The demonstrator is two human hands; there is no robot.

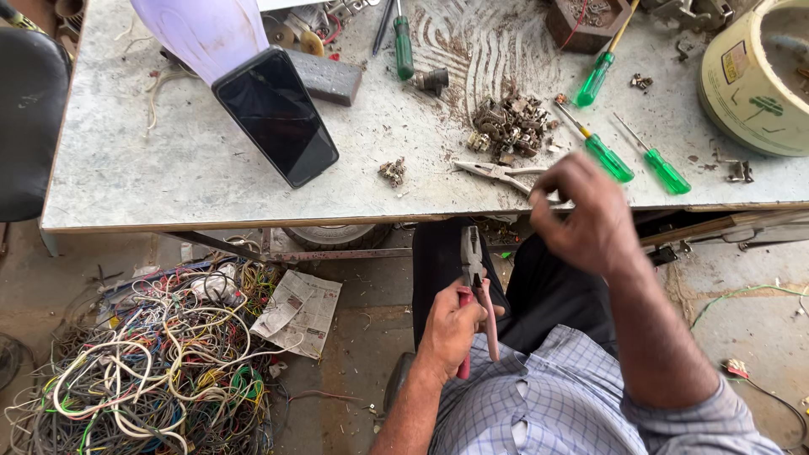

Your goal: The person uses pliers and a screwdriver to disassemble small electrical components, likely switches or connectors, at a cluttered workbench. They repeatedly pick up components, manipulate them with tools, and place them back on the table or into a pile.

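My left hand [451, 324] grips the red handles of a pair of combination pliers [474, 270], jaws pointing up over my lap. My right hand [581, 211] is raised at the near edge of the metal table [168, 168], fingers curled beside the pale handles of needle-nose pliers [497, 173] that lie on the table; whether it touches or holds anything I cannot tell. Just beyond sits a heap of small metal terminal parts [510, 126].
On the table lie a black phone [276, 114], a grey block [329, 77], several green-handled screwdrivers [608, 157], a small loose metal part [392, 172] and a big tape roll [750, 80]. A tangle of coloured wires [143, 362] and a newspaper scrap [299, 313] lie on the floor at left.
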